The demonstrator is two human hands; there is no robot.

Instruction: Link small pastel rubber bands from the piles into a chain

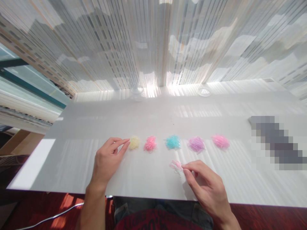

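Five small piles of thin, curly strands that look like little rubber bands lie in a row on the white table: yellow (134,143), coral pink (150,144), turquoise (173,141), purple (196,144) and bright pink (221,141). Nearer to me is a smaller, looser heap of pale pink and white bands (176,165). My left hand (107,158) has its thumb and forefinger pinched at the left edge of the yellow pile; what lies between the tips is too small to make out. My right hand (206,182) pinches the right side of the pale heap.
A blurred-out dark object (275,142) lies on the right of the white table (148,179). Two clear round items (137,90) (204,92) stand at the back, before striped curtains (153,48). A white cable (59,215) runs over the red floor at lower left.
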